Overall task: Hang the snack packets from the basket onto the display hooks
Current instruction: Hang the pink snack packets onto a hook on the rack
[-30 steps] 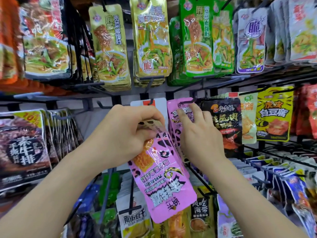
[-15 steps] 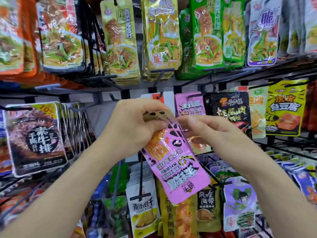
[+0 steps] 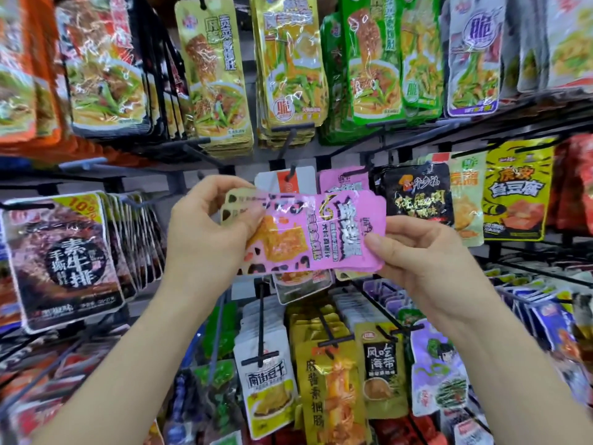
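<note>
Pink snack packets (image 3: pixel 308 232) lie sideways between both hands, in front of the display. My left hand (image 3: pixel 208 229) grips their hole end at the left. My right hand (image 3: pixel 414 252) pinches the other end at the right. The stack seems to hold more than one packet. Behind it, another pink packet (image 3: pixel 343 179) hangs on a black display hook (image 3: pixel 362 170). The basket is out of view.
Black hooks full of snack packets cover the wall: yellow and green packets (image 3: pixel 288 65) above, a dark packet (image 3: pixel 417 197) and a yellow tofu packet (image 3: pixel 513 194) to the right, a beef-print packet (image 3: pixel 64 261) left, several rows (image 3: pixel 324 380) below.
The pink packets swung from hanging downward to lying sideways. My right hand moved from their top to their far right end. The view shifted slightly.
</note>
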### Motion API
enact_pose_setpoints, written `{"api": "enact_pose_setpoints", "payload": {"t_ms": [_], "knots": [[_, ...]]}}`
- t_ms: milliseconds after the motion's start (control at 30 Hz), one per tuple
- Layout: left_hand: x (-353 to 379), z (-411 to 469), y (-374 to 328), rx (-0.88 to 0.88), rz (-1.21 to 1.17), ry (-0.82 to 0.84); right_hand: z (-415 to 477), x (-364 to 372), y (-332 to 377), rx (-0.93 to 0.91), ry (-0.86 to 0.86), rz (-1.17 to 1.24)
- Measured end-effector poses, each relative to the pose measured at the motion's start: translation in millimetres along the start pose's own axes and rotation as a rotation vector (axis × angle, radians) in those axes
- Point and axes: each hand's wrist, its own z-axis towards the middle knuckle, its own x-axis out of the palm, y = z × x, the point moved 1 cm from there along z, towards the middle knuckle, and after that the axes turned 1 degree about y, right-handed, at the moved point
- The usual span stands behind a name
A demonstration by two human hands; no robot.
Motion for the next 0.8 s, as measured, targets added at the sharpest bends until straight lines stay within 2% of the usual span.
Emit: {"api": "enact_pose_setpoints", "payload": {"t_ms": [100, 200, 400, 467, 533, 600, 667, 733, 800], "knots": [[-2, -8, 6, -0.12, 0.018, 0.16, -1, 7, 2, -0.003, -0.112, 0.032], [-5, -14, 12, -0.209, 0.043, 0.33, -2, 9, 7, -0.062, -0.152, -0.048], [-5, -17, 11, -0.262, -0.049, 0.334, -1, 8, 17, -0.124, -0.174, -0.112], [-4, -18, 6, -0.263, -0.009, 0.382, 0, 5, 18, -0.111, -0.179, -0.121], [-1, -20, -3, -0.231, 0.18, 0.469, 1, 6, 17, -0.091, -0.167, -0.136], [7, -25, -15, -0.157, 0.522, 0.56, 0, 10, 17, -0.077, -0.159, -0.141], [18, -29, -23, -0.02, 0.884, 0.57, 0, 14, 16, -0.075, -0.17, -0.12], [26, -29, -24, 0.054, 0.932, 0.539, 0, 16, 15, -0.078, -0.166, -0.092], [29, -27, -22, 0.057, 0.829, 0.539, -2, 17, 15, -0.06, -0.14, -0.054]]}}
